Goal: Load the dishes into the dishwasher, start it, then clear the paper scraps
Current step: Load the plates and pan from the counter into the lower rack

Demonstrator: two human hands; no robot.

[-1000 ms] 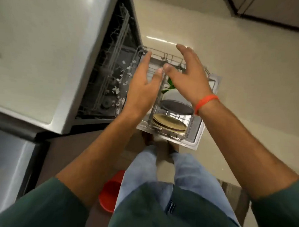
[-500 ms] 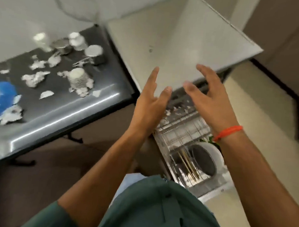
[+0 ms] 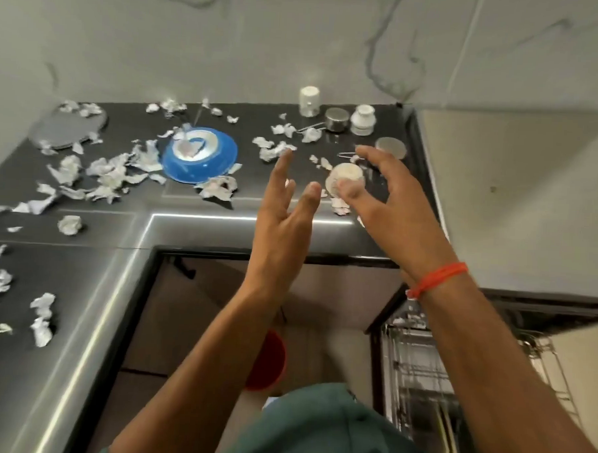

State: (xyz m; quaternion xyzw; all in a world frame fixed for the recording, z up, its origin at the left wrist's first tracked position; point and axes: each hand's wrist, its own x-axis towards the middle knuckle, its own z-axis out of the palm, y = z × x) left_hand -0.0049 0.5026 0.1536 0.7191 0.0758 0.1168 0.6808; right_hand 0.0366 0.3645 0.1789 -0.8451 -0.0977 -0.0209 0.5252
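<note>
Two empty hands over the messy black counter

The left hand [image 3: 284, 208] and right hand [image 3: 391, 196] are both spread wide and hold nothing. A small steel cup [image 3: 345, 178] sits just behind the right fingers. Paper scraps [image 3: 104, 176] lie around the blue bowl [image 3: 199, 155], left of the hands. The dishwasher rack [image 3: 421, 368] is below the right arm.

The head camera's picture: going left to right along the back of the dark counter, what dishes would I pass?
Grey plate → blue bowl → white jar → steel cup → white lidded pot → round steel lid.
</note>
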